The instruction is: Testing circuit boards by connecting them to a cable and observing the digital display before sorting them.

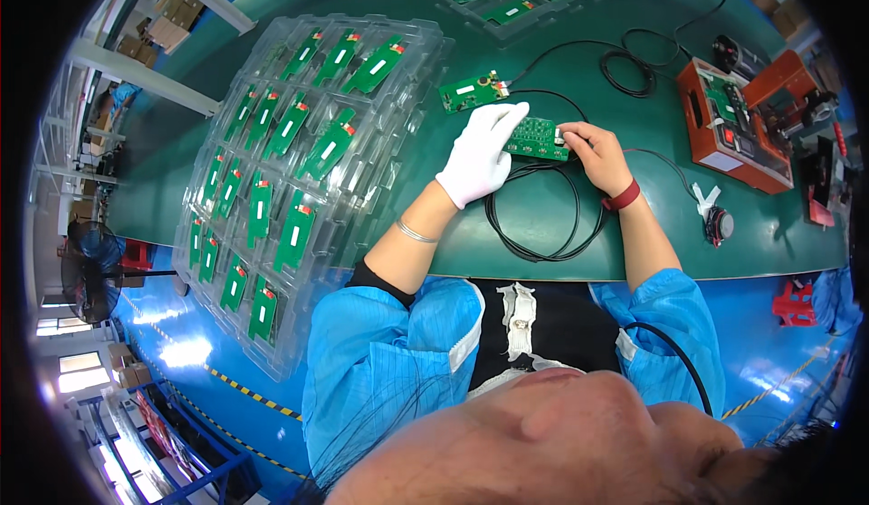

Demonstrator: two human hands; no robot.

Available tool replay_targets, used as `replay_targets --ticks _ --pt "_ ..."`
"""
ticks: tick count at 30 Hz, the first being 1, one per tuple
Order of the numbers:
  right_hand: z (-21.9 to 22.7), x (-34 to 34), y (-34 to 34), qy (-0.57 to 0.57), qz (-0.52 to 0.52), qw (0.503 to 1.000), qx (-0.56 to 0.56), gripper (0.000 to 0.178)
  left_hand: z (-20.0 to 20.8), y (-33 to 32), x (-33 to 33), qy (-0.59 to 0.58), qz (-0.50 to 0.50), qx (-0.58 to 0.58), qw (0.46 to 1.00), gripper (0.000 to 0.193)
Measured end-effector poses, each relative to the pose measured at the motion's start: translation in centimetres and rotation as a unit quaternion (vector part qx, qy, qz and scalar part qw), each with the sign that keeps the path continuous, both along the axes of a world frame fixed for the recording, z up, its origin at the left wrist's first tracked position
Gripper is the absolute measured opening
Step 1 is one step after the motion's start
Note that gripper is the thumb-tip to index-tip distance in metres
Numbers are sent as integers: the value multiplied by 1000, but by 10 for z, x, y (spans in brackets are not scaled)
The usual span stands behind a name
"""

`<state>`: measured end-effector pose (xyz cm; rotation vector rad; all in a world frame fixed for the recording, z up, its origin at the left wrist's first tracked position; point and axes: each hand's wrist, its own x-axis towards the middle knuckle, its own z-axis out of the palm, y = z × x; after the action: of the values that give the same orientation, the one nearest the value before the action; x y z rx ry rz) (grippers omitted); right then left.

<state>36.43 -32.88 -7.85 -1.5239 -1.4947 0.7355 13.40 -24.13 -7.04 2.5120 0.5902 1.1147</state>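
Observation:
In a white glove, my left hand (480, 155) grips the left side of a green circuit board (536, 137), whose face is crowded with small parts. My bare right hand (597, 156), with a red band at the wrist, pinches at a white connector (559, 136) on the board's right end. What lies between those fingertips is too small to make out. Just beyond the glove, a second green circuit board (471, 93) rests on the table, with a black cable (543, 91) meeting its right end. A coil of black cable (534, 253) lies below my hands.
On the left, a clear plastic tray (344, 199) holds several green boards in rows. Another such tray (507, 27) sits at the far side. At right stand an orange test fixture (760, 166) and a small round speaker-like part (718, 224). The green table's (760, 261) front edge runs before me.

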Motion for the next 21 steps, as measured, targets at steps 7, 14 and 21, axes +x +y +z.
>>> replay_targets --ticks 7,14,21 --pt "-14 8 -2 64 -38 996 42 22 -5 14 -9 -123 29 -320 939 50" --pt "-12 10 -4 73 -37 996 36 22 -3 24 -15 -73 56 -514 853 36" --pt "-10 10 -6 72 -32 997 9 22 -8 22 -12 -96 56 -522 846 30"
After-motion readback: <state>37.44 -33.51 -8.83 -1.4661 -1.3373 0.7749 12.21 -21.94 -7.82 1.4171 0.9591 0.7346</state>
